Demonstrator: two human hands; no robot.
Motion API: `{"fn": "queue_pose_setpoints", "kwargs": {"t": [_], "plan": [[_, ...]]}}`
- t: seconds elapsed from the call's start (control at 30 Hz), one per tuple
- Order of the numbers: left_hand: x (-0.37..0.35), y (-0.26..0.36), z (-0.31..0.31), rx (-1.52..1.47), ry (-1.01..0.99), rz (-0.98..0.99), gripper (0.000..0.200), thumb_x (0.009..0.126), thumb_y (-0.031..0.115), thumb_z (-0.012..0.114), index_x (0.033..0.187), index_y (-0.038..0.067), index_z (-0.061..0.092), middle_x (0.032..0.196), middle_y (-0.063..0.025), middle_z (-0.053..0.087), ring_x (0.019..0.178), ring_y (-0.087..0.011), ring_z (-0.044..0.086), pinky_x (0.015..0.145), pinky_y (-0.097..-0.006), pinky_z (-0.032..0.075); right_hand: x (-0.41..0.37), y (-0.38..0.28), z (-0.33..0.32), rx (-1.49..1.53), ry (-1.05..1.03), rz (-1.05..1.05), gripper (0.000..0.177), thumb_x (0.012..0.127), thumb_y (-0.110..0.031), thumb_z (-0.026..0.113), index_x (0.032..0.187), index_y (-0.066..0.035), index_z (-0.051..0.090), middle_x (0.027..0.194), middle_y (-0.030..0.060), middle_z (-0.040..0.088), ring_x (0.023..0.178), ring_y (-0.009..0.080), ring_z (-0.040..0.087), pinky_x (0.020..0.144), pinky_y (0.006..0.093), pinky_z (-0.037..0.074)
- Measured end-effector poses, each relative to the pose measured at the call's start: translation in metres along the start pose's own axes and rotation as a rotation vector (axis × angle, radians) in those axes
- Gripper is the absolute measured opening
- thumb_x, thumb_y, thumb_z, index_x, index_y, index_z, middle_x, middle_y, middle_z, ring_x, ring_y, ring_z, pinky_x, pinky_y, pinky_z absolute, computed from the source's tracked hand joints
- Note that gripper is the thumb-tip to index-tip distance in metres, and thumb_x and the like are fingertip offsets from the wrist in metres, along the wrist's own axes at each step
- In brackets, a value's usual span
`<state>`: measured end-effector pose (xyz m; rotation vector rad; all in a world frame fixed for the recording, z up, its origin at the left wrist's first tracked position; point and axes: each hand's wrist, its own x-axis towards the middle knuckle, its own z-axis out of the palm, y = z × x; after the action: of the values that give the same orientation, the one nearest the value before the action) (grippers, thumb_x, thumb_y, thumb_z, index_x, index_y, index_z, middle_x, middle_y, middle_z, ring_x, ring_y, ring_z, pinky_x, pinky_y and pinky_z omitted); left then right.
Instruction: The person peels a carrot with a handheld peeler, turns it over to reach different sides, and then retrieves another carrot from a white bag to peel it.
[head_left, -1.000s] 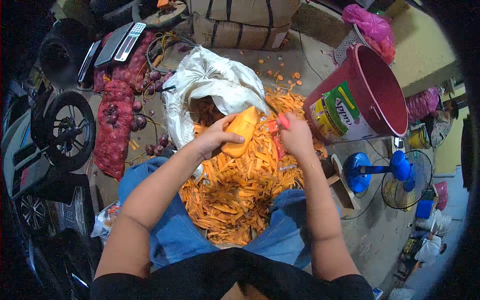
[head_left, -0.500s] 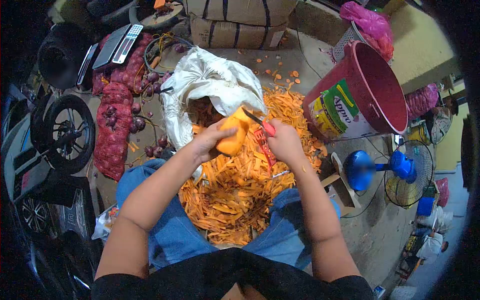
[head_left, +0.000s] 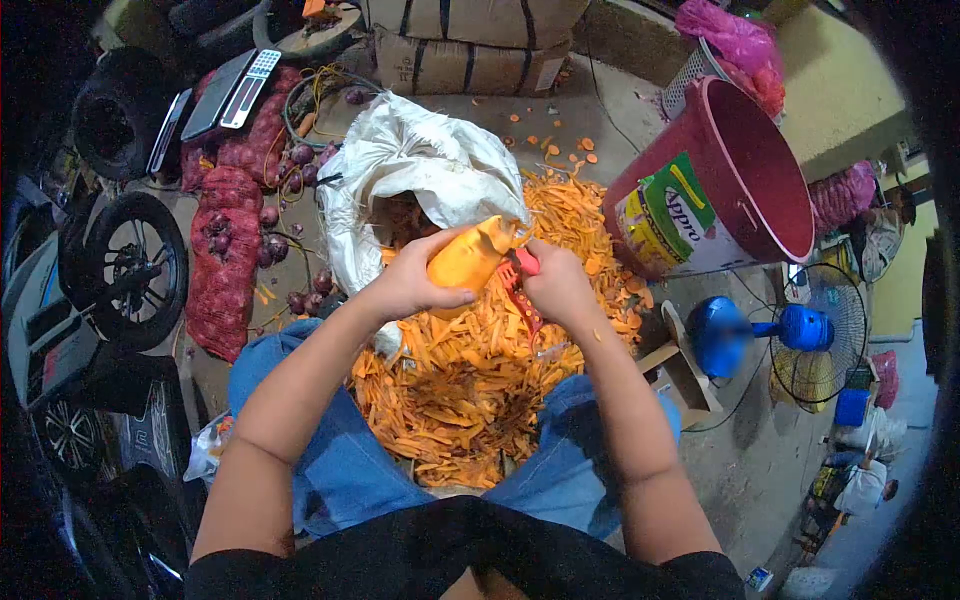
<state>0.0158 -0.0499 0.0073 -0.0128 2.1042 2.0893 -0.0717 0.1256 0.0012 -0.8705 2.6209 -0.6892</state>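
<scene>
Carrot (head_left: 462, 268): leaning further toward the right hand (head_left: 556, 288) than before, strips (head_left: 521, 236) curling at its tip, so paring seems to be advancing
Left hand (head_left: 408, 282): clamping round carrot
Right hand: gripping knife (head_left: 527, 262)
Peelings (head_left: 430, 400): lying below hands

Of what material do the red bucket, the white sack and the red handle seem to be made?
Red bucket: probably plastic, smooth, with a soft shine on its even wall.
White sack: likely woven plastic, slightly glossy, with stiff creases.
Red handle: perhaps plastic, from its bright colour; the right hand covers part, so the finish is unclear.
</scene>
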Motion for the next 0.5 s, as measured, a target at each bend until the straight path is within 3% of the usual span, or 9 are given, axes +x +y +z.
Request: {"fn": "queue_pose_setpoints", "kwargs": {"t": [0.07,0.1,0.17,0.2,0.27,0.33,0.43,0.5], "plan": [[-0.004,0.012,0.004,0.103,0.013,0.018,0.068,0.055,0.019,0.068,0.112,0.001,0.037,0.101,-0.0068,0.048,0.093,-0.0149,0.046,0.083,-0.0279,0.034,0.007,0.011,0.008,0.158,0.074,-0.111,0.026,0.065,-0.024,0.056,0.079,-0.002,0.055,0.069,0.0191,0.055,0.067,0.0317,0.054,0.058,0.0384,0.043],[-0.009,0.018,0.009,0.237,-0.107,0.116,0.068,0.054,0.02,0.068,0.112,0.001,0.037,0.102,-0.0078,0.048,0.095,-0.0158,0.045,0.084,-0.0285,0.033,0.011,0.019,0.005,0.159,0.073,-0.11,0.026,0.065,-0.024,0.056,0.079,-0.002,0.055,0.069,0.0191,0.055,0.067,0.0317,0.054,0.058,0.0384,0.043],[-0.018,0.026,0.021,0.407,-0.257,0.286,0.069,0.053,0.021,0.069,0.111,0.002,0.038,0.105,-0.0101,0.046,0.1,-0.0178,0.042,0.087,-0.0299,0.031,0.022,0.038,-0.003,0.401,-0.037,0.514,0.023,0.066,-0.023,0.057,0.078,-0.003,0.058,0.067,0.0168,0.056,0.067,0.029,0.055,0.058,0.0359,0.043],[-0.018,0.023,0.019,0.409,-0.254,0.288,0.069,0.053,0.021,0.069,0.111,0.002,0.038,0.105,-0.0101,0.046,0.1,-0.0178,0.042,0.087,-0.0299,0.031,0.027,0.045,0.002,0.4,-0.036,0.511,0.023,0.066,-0.023,0.057,0.078,-0.003,0.058,0.067,0.0168,0.056,0.067,0.029,0.055,0.058,0.0359,0.043],[-0.017,0.007,0.016,0.318,-0.046,0.224,0.067,0.053,0.024,0.069,0.109,0.002,0.039,0.103,-0.011,0.047,0.096,-0.0176,0.045,0.084,-0.0281,0.034,0.034,0.06,0.021,0.239,-0.001,0.456,0.02,0.067,-0.022,0.055,0.075,-0.005,0.059,0.066,0.0141,0.057,0.066,0.0263,0.056,0.058,0.0341,0.042],[-0.014,0.01,0.004,0.097,0.001,0.132,0.069,0.054,0.02,0.07,0.111,0.003,0.036,0.104,-0.0085,0.046,0.097,-0.0157,0.044,0.084,-0.0278,0.033,0.034,0.056,0.028,0.321,-0.023,0.444,0.019,0.069,-0.022,0.054,0.075,-0.005,0.059,0.067,0.0136,0.057,0.066,0.0256,0.056,0.058,0.0334,0.042],[-0.012,0.004,0.0,-0.077,0.087,0.114,0.069,0.056,0.017,0.069,0.113,0.004,0.033,0.101,-0.0085,0.046,0.096,-0.0159,0.044,0.084,-0.0285,0.034,0.035,0.046,0.021,0.413,0.17,0.251,0.016,0.07,-0.015,0.048,0.076,-0.004,0.057,0.068,0.0148,0.056,0.066,0.0279,0.054,0.059,0.0345,0.04],[-0.012,-0.007,-0.002,-0.32,0.12,-0.018,0.068,0.059,0.013,0.067,0.115,0.004,0.029,0.101,-0.0089,0.046,0.094,-0.0167,0.046,0.08,-0.0292,0.038,0.041,0.038,0.012,0.392,0.253,0.279,0.015,0.071,-0.015,0.047,0.076,-0.003,0.056,0.068,0.015,0.056,0.066,0.0283,0.054,0.059,0.0349,0.04]]}}
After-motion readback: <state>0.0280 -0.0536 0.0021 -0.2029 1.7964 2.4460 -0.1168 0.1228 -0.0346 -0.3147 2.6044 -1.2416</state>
